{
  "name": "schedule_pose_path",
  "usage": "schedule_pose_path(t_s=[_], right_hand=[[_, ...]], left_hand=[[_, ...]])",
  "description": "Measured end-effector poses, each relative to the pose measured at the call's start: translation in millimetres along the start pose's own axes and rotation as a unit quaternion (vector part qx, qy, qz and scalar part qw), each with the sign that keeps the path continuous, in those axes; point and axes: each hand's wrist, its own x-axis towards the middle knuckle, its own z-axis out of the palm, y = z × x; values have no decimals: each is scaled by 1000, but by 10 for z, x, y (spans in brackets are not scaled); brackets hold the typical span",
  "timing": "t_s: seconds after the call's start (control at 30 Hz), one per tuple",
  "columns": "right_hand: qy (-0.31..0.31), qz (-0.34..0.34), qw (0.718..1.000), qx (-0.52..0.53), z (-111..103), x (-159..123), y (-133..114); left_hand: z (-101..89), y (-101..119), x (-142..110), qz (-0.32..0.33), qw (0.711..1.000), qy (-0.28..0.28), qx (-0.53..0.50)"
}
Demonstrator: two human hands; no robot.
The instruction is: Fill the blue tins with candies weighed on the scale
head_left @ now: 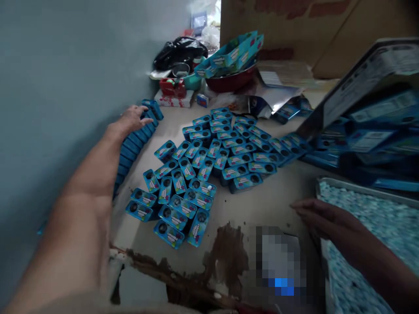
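My left hand (132,118) reaches along the wall to the far end of a row of small blue boxes (131,150). Its fingers are apart and bent over the row, touching the boxes near an end box (153,109). Whether it grips one is hard to see. In the middle of the table stand many more small blue boxes (199,157), most with a round dark opening on top. My right hand (322,216) is stretched out, fingers straight and close together, with nothing visible in it. It hovers by the left edge of a metal tray (322,244) of small pale-blue pieces (369,226).
Blue cartons (366,131) are piled at right beside a tilted cardboard flap (356,83). Behind stand a red bowl (229,82) holding blue display boxes (232,54), a red tape dispenser (173,88) and a black bag (180,50). The table's front edge (157,270) is worn.
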Motion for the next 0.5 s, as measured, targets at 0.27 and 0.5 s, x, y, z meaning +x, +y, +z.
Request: schedule_pose_path(t_s=[0.27,0.5], right_hand=[[-48,-243,879,-406,466,461,-718],[-22,-214,844,-492,658,404,-946]], left_hand=[[-178,14,-1673,26,995,-84,-46],[-463,357,-3064,-45,995,62,-58]])
